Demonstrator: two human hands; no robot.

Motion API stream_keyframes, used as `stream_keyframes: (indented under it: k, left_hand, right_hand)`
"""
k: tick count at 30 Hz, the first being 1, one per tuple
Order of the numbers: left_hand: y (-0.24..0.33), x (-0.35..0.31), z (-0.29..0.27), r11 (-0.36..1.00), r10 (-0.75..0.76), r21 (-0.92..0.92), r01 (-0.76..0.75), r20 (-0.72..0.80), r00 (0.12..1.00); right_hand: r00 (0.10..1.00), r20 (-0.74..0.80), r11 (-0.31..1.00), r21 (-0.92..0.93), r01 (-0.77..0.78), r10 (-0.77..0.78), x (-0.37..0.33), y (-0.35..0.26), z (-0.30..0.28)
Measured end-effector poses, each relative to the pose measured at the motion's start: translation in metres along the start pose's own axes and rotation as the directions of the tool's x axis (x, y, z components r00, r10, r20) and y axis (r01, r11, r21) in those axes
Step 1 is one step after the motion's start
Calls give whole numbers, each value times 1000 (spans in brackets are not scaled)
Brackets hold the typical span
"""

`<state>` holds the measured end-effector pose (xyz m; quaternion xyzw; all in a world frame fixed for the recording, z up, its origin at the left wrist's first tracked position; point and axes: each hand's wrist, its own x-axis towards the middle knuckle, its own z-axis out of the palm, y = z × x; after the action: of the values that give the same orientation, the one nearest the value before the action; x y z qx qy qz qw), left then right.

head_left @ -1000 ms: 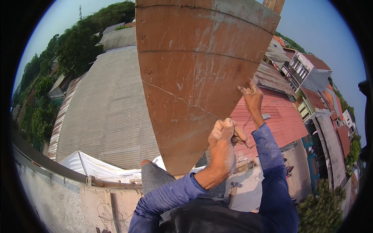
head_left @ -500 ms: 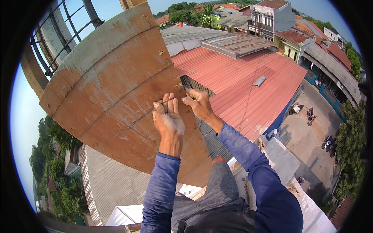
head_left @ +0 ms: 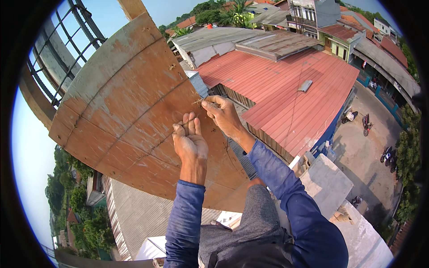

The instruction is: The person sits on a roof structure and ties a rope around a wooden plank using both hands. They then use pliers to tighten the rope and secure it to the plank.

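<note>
Thin dark twisted wire (head_left: 157,145) slants up rightward to your nearer left hand (head_left: 191,144) — I can't tell its grip, or your right hand's (head_left: 226,119).

red metal roof (head_left: 286,94) | sunlit yard (head_left: 353,156) | green trees (head_left: 91,223) | pale sky (head_left: 35,152)

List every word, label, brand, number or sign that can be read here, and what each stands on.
None can be read.
Brown curved panel: scratches, stains and wires, no lettering visible.
Blue sleeves: no print visible.
Parked motorbikes: too small to read any plates.
Distant buildings: too small to make out any signs.
</note>
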<state>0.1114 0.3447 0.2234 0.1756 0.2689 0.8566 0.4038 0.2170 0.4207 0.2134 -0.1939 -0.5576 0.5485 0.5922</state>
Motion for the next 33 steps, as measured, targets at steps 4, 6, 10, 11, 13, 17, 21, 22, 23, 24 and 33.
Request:
stream_keyframes:
  k: [4, 6, 10, 11, 13, 17, 21, 22, 23, 24, 33]
  left_hand:
    - [-1, 1, -5, 1000, 12, 24, -13, 49, 999]
    - [-2, 2, -5, 999, 37, 36, -40, 62, 997]
    - [-1, 2, -6, 989, 39, 139, -47, 57, 998]
    - [1, 0, -6, 980, 49, 188, -62, 70, 996]
    - [10, -8, -8, 928, 10, 372, -30, 57, 998]
    - [40, -39, -12, 322, 102, 876, -360, 346, 933]
    - [67, -17, 22, -635, -127, 156, -756, 945, 302]
    - [69, -3, 36, -644, -239, 39, -764, 938, 250]
    - [70, 13, 50, -647, -345, -54, -760, 910, 229]
    - [73, 24, 58, -640, -446, -147, -754, 870, 210]
    - [63, 37, 40, -702, -393, -272, -659, 919, 40]
  right_hand:
    - [997, 76, 999, 36, -32, 30, 18, -2, -9]
    - [993, 35, 993, 31, -115, 114, 21, -2, -13]
    - [999, -42, 997, -78, -9, 6, 12, 0, -13]
    - [998, -61, 996, -86, 17, -22, 10, -1, -13]
    - [994, -104, 995, -103, 13, -23, 9, -2, -13]
    - [990, -126, 997, -54, 53, -60, 15, 0, -9]
    - [985, -161, 998, 6, 65, -63, 18, 11, -9]
    - [983, -171, 997, 29, 65, -59, 18, 14, -8]
    - [982, -179, 996, 53, 67, -56, 18, 17, -8]
    - [981, -192, 990, 134, 53, -27, 16, 19, -7]
    - [956, -219, 862, 504, -58, 193, 9, 14, 1]
